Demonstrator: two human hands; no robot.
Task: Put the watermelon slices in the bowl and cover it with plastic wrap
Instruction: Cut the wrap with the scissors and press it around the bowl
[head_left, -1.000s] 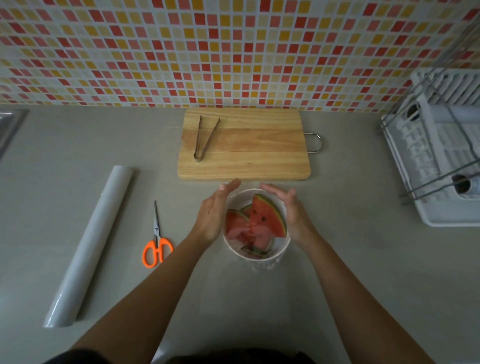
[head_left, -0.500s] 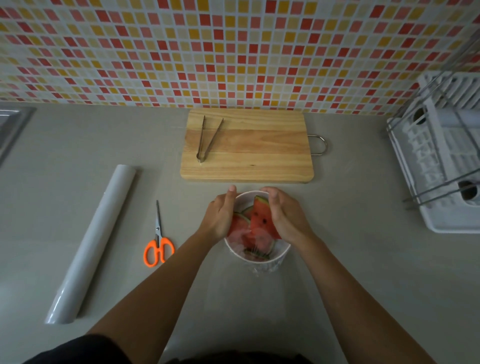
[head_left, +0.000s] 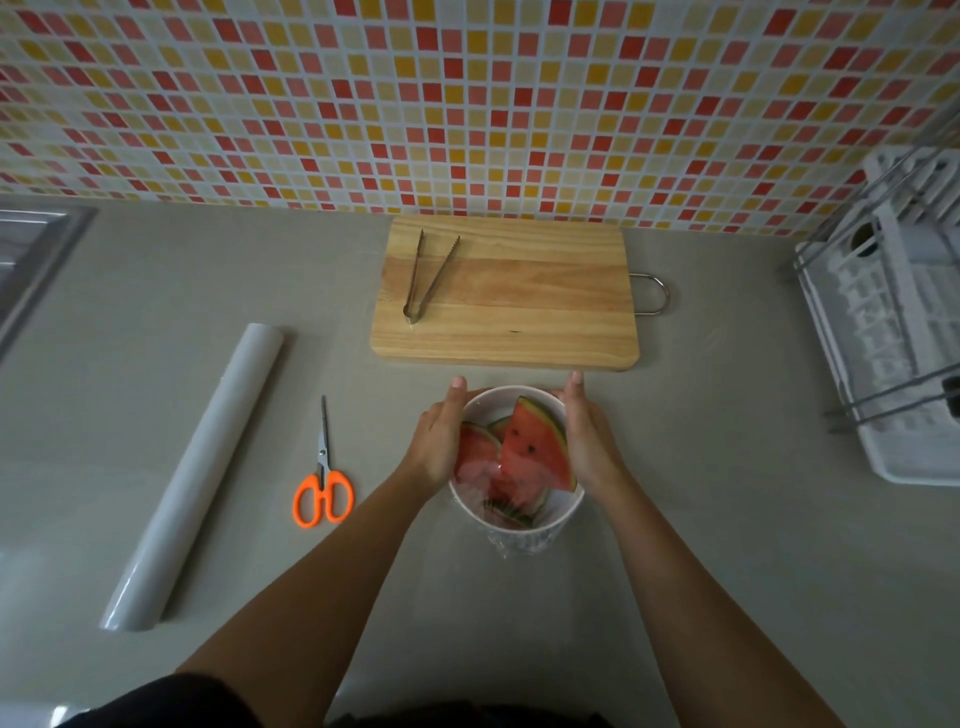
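My left hand (head_left: 439, 447) and right hand (head_left: 589, 441) lay flat against opposite sides of the white bowl (head_left: 569, 512) at lower centre. Their fingers were straight, pointing up the frame and pressing the plastic wrap (head_left: 514, 545) to its wall. Inside, the biggest of the watermelon slices (head_left: 535, 452) leaned with its rind to the upper right and its tip to the lower left. The wrap roll (head_left: 197, 473) lay at left on the surface (head_left: 727, 519), its long axis running from lower left to upper right.
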